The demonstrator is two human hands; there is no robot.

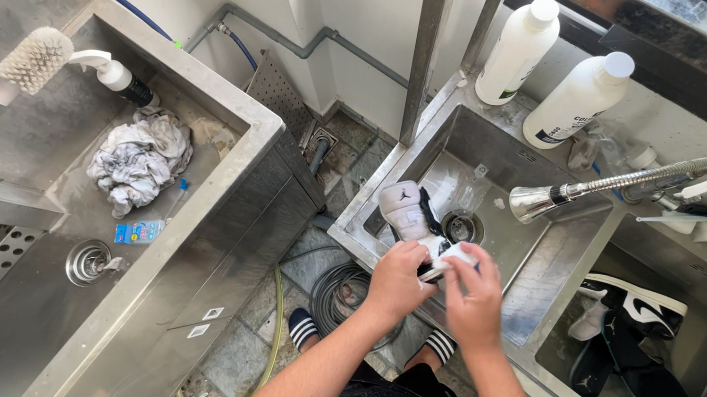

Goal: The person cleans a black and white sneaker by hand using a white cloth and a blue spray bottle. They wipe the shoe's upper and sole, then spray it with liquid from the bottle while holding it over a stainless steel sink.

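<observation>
- Sink basin (543, 269), centre: brushed stainless steel, dull sheen, water-spotted.
- Spray faucet (604, 185), at 2 o'clock of the hands: polished chrome, ribbed hose, bright glare.
- White sneaker (408, 213), gripped by left hand (397, 282) and right hand (474, 305): smooth leather-like upper, wet gloss.
- Black-and-white shoes (630, 345), at 3 o'clock: matt dark panels, smooth white trim.
- Two bottles (547, 68), at 12 o'clock: matt white plastic.
- Crumpled rag (140, 158), at 9 o'clock: soft cloth, stained.
- Scrub brush (34, 59), at 10 o'clock: stiff pale bristles, white plastic handle.
- Floor (313, 268): rough grey stone tiles.
</observation>
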